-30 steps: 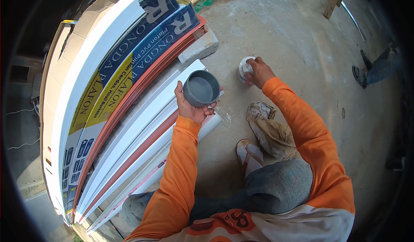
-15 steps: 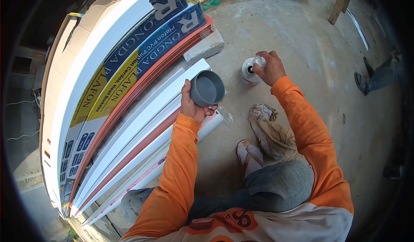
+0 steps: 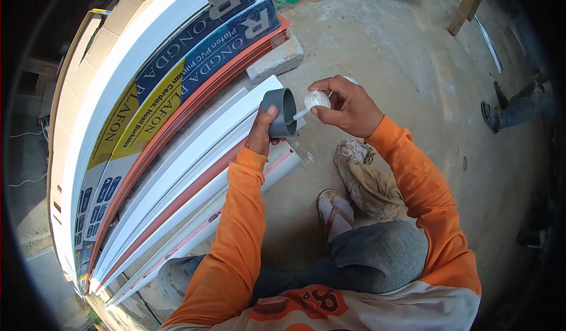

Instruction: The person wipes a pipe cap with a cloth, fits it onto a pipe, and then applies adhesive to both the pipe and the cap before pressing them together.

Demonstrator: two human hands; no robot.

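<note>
My left hand (image 3: 262, 129) is wrapped round a short grey pipe fitting (image 3: 278, 112), its round opening turned to the right. Between the thumb and fingers of my right hand (image 3: 349, 105) is a white round cap (image 3: 317, 100) with a pale stem (image 3: 301, 115). The stem's end reaches into the opening of the fitting and looks to touch its inner wall. Behind my right hand, only a small bit of the container on the ground shows.
Long boxed panels (image 3: 177, 77) and white strips (image 3: 194, 136) lie at the left, by a concrete block (image 3: 276, 59). A crumpled brown cloth (image 3: 371, 180) lies near my foot. Another person's leg (image 3: 525, 108) is at the right, below a wooden post (image 3: 467, 5).
My right hand has lifted the cap and stem off the container and moved left to the fitting. My left hand has tilted the fitting's opening towards the right.
</note>
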